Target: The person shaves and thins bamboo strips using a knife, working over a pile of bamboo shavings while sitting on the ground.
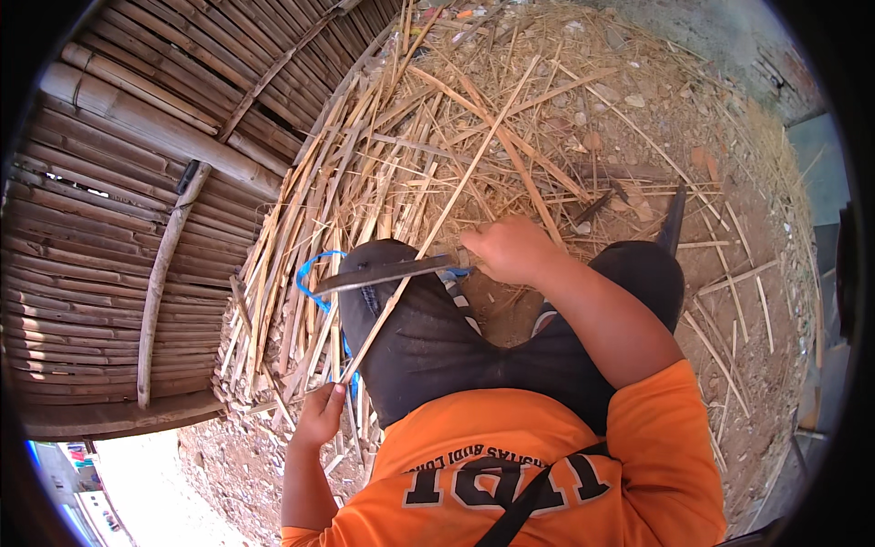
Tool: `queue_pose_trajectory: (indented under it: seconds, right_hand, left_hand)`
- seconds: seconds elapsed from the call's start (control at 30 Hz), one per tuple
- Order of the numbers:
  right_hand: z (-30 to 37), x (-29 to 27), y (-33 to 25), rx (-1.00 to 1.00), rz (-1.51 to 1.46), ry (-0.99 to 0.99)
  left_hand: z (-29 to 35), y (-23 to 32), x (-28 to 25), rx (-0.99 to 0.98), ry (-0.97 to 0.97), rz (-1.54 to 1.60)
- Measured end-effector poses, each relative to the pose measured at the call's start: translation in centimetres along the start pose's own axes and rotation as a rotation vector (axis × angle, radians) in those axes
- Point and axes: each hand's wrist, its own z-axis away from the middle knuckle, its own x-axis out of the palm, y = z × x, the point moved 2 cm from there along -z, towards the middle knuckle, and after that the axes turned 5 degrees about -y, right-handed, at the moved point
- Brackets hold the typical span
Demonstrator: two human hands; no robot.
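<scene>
The right hand [510, 248] is closed around the handle of a long dark blade [383, 273], which lies across the knee. The left hand [319, 415] pinches the near end of a thin bamboo strip [437, 219] running up past the blade. The strip looks light, stiff and splintery, best held low. The handle is hidden, and the blade's edge perhaps meets the strip.

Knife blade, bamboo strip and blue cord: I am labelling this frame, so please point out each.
knife blade [383, 272], head view, middle of the flat blade
bamboo strip [428, 239], head view, mid-length above the knee
blue cord [310, 273], head view, the loop
</scene>
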Motion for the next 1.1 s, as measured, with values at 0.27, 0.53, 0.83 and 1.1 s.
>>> queue_pose_trajectory:
  seconds: [0.27,0.53,0.83,1.1]
  right_hand:
    - [-1.1,-1.1,10.0,0.470,-0.333,0.306]
    - [0.0,-1.4,0.3,0.021,0.026,0.001]
    - [-0.7,-2.1,8.3,0.297,-0.219,0.398]
    - [0.1,-1.2,1.8,0.053,-0.045,-0.002]
  left_hand:
    - [-1.4,0.6,0.8,0.019,0.034,-0.073]
    - [0.1,1.2,2.0,0.105,0.157,-0.236]
    - [-1.2,-1.5,4.0,0.209,0.390,-0.476]
    - [-0.3,-1.4,4.9,0.178,0.472,-0.535]
